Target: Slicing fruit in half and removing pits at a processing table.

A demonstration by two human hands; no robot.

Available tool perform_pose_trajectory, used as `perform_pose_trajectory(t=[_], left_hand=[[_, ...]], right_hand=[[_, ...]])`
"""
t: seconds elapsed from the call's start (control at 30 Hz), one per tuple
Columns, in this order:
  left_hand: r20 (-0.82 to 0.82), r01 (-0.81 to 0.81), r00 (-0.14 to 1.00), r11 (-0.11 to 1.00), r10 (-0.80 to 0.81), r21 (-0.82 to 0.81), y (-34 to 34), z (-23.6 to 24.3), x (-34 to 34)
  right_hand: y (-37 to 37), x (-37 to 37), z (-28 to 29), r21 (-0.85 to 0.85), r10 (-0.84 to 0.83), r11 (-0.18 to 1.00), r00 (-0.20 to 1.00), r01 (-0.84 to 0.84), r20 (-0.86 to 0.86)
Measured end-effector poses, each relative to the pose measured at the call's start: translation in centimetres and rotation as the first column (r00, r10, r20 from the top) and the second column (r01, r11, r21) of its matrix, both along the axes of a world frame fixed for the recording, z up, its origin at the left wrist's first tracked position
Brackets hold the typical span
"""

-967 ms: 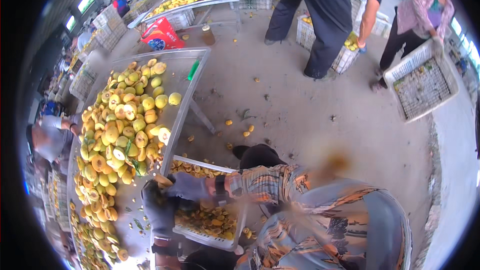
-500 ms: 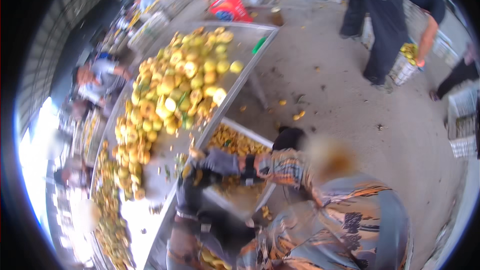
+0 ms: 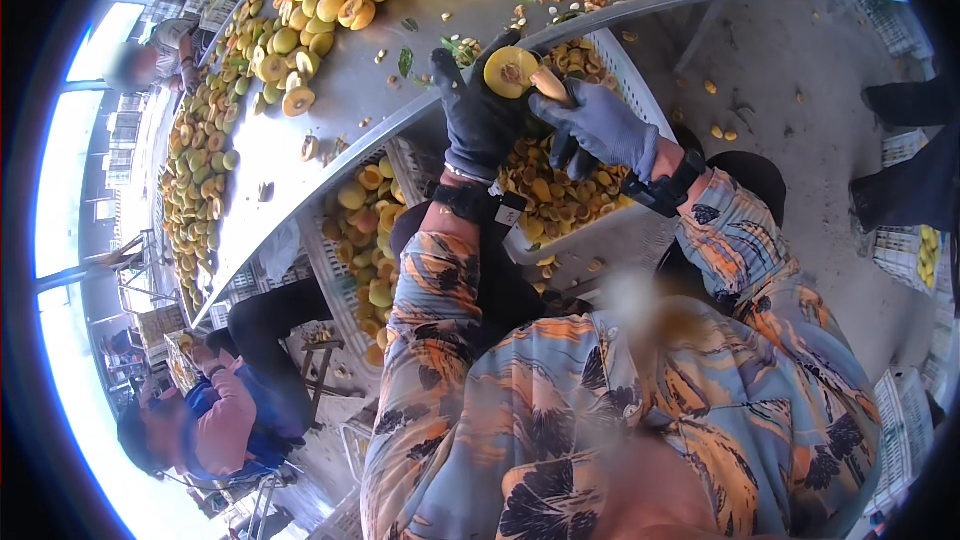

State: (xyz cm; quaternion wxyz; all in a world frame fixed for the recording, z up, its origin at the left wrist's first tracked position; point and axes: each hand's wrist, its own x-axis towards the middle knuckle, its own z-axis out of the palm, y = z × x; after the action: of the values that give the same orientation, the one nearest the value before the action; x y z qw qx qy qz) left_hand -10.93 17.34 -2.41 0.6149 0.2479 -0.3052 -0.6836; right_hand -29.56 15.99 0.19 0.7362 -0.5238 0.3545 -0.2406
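Note:
My left hand (image 3: 478, 105), in a dark glove, is closed around a yellow peach half (image 3: 510, 72), its cut face turned up. My right hand (image 3: 605, 125), in a grey glove, is closed beside it. From its fingers a short tan piece (image 3: 549, 86) reaches to the edge of the peach half; I cannot tell whether it is a tool handle, fruit or a bare fingertip. Both hands are just off the near edge of a metal table (image 3: 345, 80), above a white crate (image 3: 640, 100) of cut fruit pieces.
Many peaches, whole and halved (image 3: 330, 5), cover the table, with pits and leaves scattered about. A second crate of fruit (image 3: 375, 270) stands at my left. A seated person (image 3: 215, 415) is at lower left, another (image 3: 165, 50) across the table. Dark trouser legs (image 3: 905, 160) stand at right.
My view has turned, so the table now lies higher in the picture. My hands have moved apart from a blurred cluster, and the peach half now shows in my left hand.

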Motion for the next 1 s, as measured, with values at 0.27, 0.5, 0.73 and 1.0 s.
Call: perform_pose_trajectory(t=[0.27,0.5,0.73,1.0], left_hand=[[0.187,-0.093,0.977,0.992,0.106,-0.082,0.3,1.7,-3.1],[0.356,-0.256,0.891,0.960,0.281,-0.115,-0.3,1.9,-4.6],[0.377,-0.308,0.858,0.937,0.349,-0.166,-1.0,1.8,-5.0],[0.381,-0.392,0.806,0.891,0.452,-0.228,-0.7,2.2,-5.1]], right_hand=[[0.2,-0.4,2.7,-0.004,0.138,0.990,0.952,-0.144,-0.275],[0.3,-0.4,1.3,0.000,0.091,0.995,0.958,-0.095,-0.272],[-0.1,-0.5,2.0,-0.173,0.031,0.980,0.937,-0.097,-0.349],[0.3,-0.5,3.1,-0.189,0.045,0.974,0.927,-0.123,-0.372]])
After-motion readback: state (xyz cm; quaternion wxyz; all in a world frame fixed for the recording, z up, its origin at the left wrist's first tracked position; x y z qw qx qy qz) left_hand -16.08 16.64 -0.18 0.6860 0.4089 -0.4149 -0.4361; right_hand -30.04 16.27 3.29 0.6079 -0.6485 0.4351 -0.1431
